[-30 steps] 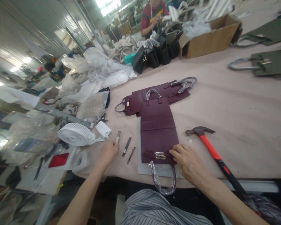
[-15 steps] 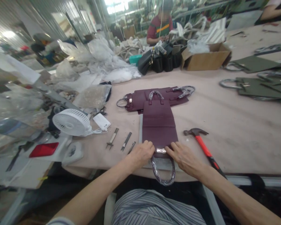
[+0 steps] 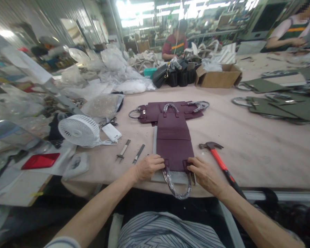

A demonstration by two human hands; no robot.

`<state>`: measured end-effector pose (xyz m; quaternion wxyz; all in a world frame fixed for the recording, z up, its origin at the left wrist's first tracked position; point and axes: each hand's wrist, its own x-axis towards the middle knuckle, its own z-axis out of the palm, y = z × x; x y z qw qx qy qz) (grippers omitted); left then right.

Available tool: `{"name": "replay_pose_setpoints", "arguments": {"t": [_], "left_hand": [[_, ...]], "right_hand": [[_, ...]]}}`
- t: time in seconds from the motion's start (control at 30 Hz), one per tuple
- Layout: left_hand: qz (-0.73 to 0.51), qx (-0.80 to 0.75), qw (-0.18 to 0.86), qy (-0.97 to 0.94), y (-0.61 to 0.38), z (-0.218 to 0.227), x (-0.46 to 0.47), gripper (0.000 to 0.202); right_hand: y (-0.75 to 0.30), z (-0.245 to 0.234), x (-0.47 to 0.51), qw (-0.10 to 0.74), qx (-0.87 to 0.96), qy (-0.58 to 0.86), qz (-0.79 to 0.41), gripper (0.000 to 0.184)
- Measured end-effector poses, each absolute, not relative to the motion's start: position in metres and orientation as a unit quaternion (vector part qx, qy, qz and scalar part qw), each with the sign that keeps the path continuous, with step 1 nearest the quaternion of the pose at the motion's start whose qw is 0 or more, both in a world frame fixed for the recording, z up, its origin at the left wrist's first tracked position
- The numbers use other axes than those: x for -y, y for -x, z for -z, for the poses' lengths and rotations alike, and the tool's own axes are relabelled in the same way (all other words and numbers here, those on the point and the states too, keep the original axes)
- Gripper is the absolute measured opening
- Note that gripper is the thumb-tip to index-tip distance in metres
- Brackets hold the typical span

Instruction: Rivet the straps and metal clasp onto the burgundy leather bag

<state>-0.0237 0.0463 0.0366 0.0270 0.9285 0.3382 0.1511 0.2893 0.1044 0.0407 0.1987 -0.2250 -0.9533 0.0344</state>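
A flat burgundy leather handbag piece [image 3: 173,148] lies in front of me on a pale board [image 3: 155,143]. Its plastic-wrapped near handle [image 3: 179,194] loops over the table edge, and a second wrapped handle [image 3: 171,109] stands at its far end. My left hand [image 3: 150,166] is closed on the near left corner, by the handle's base. At the opposite corner my right hand [image 3: 204,173] pinches the edge, with a dark strip hanging below its fingers. Fingertips partly hide both corners.
A claw hammer [image 3: 218,158] lies to the right, metal punches [image 3: 138,153] to the left. Other burgundy pieces [image 3: 151,112] lie beyond. A white fan [image 3: 79,131], cardboard box [image 3: 218,77] and green bag pieces [image 3: 279,106] surround the work area. Two people sit across the table.
The silver clasp on the near edge has gone from sight, and the handle's two leather tabs now show. Both hands have shifted slightly at the corners. The head view has tilted up.
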Motion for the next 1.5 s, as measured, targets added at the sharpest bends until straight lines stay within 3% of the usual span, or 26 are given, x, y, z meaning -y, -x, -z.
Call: {"name": "replay_pose_setpoints", "arguments": {"t": [0.5, 1.2, 1.5], "left_hand": [[-0.174, -0.381, -0.072, -0.905, 0.020, -0.031, -0.019, 0.030], [-0.154, -0.456, -0.032, -0.876, 0.003, -0.024, -0.023, 0.031], [-0.246, -0.518, 0.011, -0.819, 0.014, -0.020, -0.005, 0.040]], "right_hand": [[-0.272, 0.004, -0.069, 0.335, 0.895, 0.295, -0.033, 0.055], [-0.277, 0.003, -0.073, 0.364, 0.878, 0.309, -0.015, 0.040], [-0.275, 0.002, -0.077, 0.372, 0.877, 0.306, 0.003, 0.037]]}}
